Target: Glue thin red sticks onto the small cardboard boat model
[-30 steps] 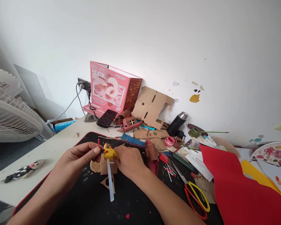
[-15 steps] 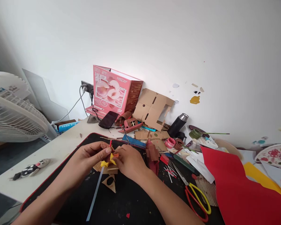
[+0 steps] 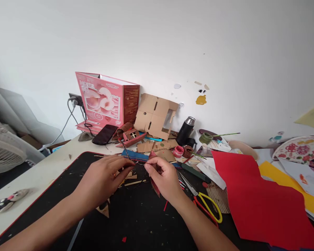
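My left hand [image 3: 104, 177] is over the black mat [image 3: 136, 226], its thumb and forefinger pinched together around a small, thin piece with a pale tip. Facing it, my right hand [image 3: 163, 177] has its fingertips closed at the other side of a narrow gap; a thin dark line seems to run between the two hands. What exactly they hold is too small to name. Under the left fingers are cardboard scraps [image 3: 131, 177] and a bit of yellow, mostly hidden. Behind the right hand a brownish-red cardboard piece [image 3: 155, 188] shows in part.
Scissors [image 3: 208, 205] lie right of my right hand, beside a large red sheet [image 3: 256, 195]. Paint jars [image 3: 178, 151], a black flask [image 3: 186, 130] and a small red house-boat model [image 3: 132, 136] stand behind. Further left are a phone [image 3: 104, 134], a pink box [image 3: 107, 101] and a fan [image 3: 5, 153].
The yellow and orange piece has left my fingers, and my hands now pinch something thin, slightly apart. The view has turned right, so the table's things appear further left.
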A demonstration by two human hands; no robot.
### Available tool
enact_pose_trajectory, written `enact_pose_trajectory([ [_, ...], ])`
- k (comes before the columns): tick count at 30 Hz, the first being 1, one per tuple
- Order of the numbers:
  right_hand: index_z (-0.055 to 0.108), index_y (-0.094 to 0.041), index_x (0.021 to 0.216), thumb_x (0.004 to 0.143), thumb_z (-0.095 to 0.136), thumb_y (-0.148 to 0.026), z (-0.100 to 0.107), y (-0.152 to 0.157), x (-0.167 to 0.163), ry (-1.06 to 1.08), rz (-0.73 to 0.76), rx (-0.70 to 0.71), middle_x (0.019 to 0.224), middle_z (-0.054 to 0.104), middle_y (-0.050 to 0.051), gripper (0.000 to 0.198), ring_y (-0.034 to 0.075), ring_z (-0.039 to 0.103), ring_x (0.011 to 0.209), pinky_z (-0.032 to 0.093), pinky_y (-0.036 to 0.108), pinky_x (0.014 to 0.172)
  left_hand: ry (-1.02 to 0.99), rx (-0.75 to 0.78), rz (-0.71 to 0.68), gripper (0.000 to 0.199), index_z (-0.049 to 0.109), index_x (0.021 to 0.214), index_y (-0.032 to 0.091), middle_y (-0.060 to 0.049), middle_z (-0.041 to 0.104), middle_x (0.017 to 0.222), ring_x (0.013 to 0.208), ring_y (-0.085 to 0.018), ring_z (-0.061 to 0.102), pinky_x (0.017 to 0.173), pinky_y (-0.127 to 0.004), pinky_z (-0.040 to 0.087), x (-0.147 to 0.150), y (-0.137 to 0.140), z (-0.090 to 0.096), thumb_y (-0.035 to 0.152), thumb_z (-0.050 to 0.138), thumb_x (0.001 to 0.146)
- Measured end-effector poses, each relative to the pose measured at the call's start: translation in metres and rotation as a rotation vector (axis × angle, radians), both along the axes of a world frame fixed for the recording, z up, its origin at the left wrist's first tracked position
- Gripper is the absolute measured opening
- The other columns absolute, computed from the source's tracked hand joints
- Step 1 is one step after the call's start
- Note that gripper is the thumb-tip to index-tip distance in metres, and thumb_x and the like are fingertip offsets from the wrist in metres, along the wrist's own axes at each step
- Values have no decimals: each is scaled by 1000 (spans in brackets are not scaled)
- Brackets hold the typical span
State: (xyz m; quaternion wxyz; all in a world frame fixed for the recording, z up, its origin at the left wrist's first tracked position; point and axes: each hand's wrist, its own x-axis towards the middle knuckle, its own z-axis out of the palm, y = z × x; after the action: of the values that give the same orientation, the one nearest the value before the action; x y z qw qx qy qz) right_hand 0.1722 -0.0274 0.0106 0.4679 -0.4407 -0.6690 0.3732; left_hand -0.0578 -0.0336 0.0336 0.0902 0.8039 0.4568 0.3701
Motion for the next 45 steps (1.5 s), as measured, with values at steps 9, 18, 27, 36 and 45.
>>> enact_pose_trajectory([
  [9, 74, -24, 107, 95, 71, -39, -21, 5, 31, 106, -9, 3, 89, 78, 3, 20, 20, 72, 78, 58, 31, 70, 319, 244, -88, 28, 81, 105, 22, -8, 84, 95, 85, -26, 78, 78, -35, 57, 36, 19, 5, 32, 54, 107],
  [18, 72, -22, 110, 97, 69, -31, -16, 4, 47, 121, 13, 35, 91, 79, 3, 16, 20, 75, 85, 58, 33, 81, 381, 202, -145, 35, 79, 113, 18, -11, 83, 100, 86, -28, 78, 76, -36, 57, 62, 26, -1, 31, 47, 110],
  [27, 71, -23, 110, 98, 70, -27, -18, 6, 49, 38, -16, 60, 94, 80, 3, 13, 21, 76, 87, 58, 32, 81, 375, 219, -130, 39, 81, 115, 19, -13, 84, 103, 89, -29, 79, 78, -37, 60, 66, 30, 1, 32, 45, 109],
  [36, 70, -24, 114, 99, 70, -31, -18, 6, 50, 2, -43, 77, 86, 78, 1, 16, 20, 74, 80, 56, 32, 77, 364, 238, -161, 38, 81, 119, 20, -11, 82, 102, 89, -27, 77, 80, -37, 59, 64, 27, -4, 31, 45, 110],
  [45, 71, -24, 114, 99, 70, -26, -20, 3, 44, -46, -8, 102, 91, 81, 0, 15, 19, 77, 83, 57, 29, 78, 354, 216, -149, 36, 82, 109, 22, -11, 83, 104, 88, -27, 76, 79, -37, 59, 60, 29, -7, 34, 48, 108],
])
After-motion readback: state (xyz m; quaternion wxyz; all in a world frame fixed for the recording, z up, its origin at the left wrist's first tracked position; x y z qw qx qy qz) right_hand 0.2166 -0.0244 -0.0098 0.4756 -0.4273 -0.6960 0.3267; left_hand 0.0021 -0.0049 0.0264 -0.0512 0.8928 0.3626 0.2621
